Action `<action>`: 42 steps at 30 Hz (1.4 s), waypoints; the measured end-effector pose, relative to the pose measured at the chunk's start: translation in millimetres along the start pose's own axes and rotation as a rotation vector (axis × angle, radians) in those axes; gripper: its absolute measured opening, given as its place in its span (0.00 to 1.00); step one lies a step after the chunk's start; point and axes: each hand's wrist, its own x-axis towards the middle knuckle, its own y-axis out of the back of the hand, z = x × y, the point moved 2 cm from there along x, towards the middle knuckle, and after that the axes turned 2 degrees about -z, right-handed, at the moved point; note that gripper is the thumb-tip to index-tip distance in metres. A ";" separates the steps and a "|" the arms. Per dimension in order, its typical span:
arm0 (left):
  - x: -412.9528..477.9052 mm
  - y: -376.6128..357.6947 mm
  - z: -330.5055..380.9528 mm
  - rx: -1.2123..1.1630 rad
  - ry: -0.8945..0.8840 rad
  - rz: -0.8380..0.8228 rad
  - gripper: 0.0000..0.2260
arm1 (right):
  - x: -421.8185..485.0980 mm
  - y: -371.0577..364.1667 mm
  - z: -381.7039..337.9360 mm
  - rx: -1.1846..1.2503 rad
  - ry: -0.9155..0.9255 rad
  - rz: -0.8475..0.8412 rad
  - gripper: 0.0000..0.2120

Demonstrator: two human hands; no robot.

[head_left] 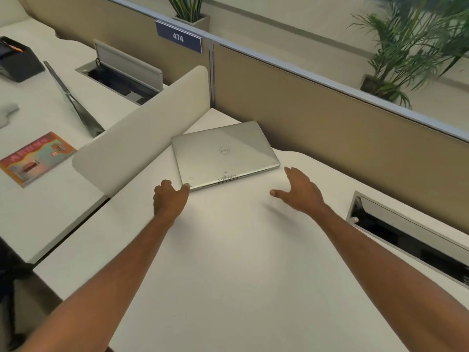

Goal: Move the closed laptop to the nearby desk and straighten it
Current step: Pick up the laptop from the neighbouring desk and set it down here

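Note:
A closed silver laptop (224, 154) lies flat on the white desk (228, 250), near its far corner, turned at a slight angle to the desk edge. My left hand (168, 199) rests at the laptop's near left corner, thumb tip touching the edge, fingers loosely curled. A short way off the laptop's near right corner hovers my right hand (300, 190), fingers spread, holding nothing and not touching the laptop.
A low white divider (142, 146) separates this desk from the left desk, which holds a colourful booklet (35, 158), a propped laptop (73, 102), a black device (17, 59) and an open cable box (121, 74). Another cable box (411, 237) is at right. Tan partition (330, 115) behind.

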 end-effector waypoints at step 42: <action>138.5 -56.1 57.0 -0.179 0.396 0.085 0.32 | 217.1 -15.5 -57.3 0.694 -0.366 0.146 0.15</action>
